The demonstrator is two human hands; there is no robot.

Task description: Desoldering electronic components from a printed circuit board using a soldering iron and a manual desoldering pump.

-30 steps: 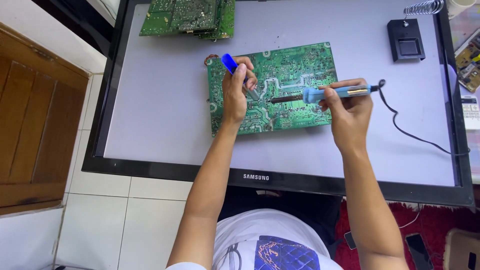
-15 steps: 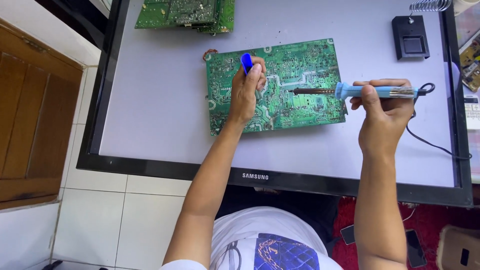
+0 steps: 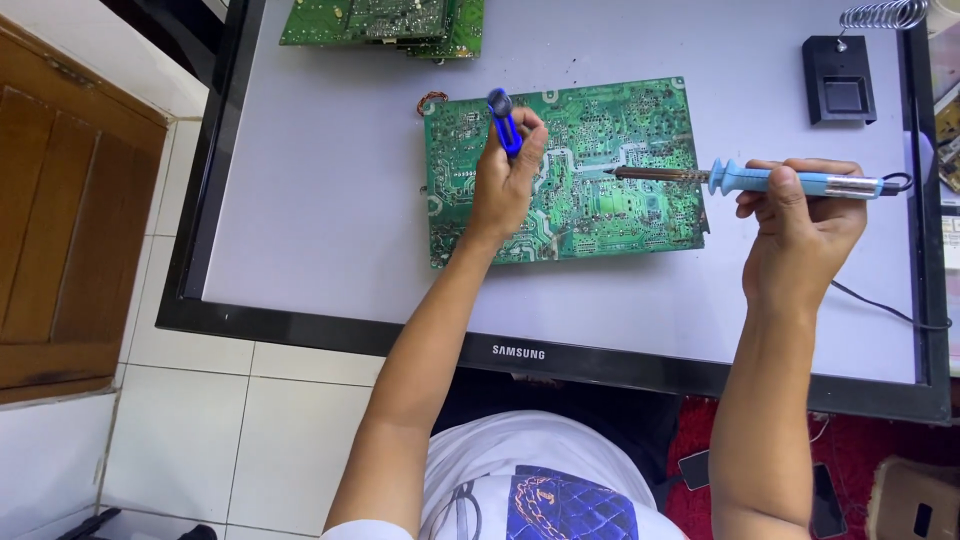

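Note:
A green circuit board (image 3: pixel 620 170) lies solder side up on a pale panel with a black frame (image 3: pixel 330 190). My left hand (image 3: pixel 505 180) rests over the board's left half and grips a small blue tool (image 3: pixel 505 125) that sticks up past the knuckles. My right hand (image 3: pixel 800 225) is just off the board's right edge, holding a blue-handled soldering iron (image 3: pixel 790 181) level. The iron's metal tip (image 3: pixel 625 172) points left over the board's middle; whether it touches is unclear.
A second green circuit board (image 3: pixel 385 20) lies at the panel's top edge. A black soldering stand with a wire coil (image 3: pixel 840 75) sits top right. The iron's black cord (image 3: pixel 880 305) trails right. A wooden door (image 3: pixel 70 230) and white floor tiles are at left.
The right hand drew the soldering iron to the right, off the board's middle toward its right edge. The left hand stayed on the board with the blue tool.

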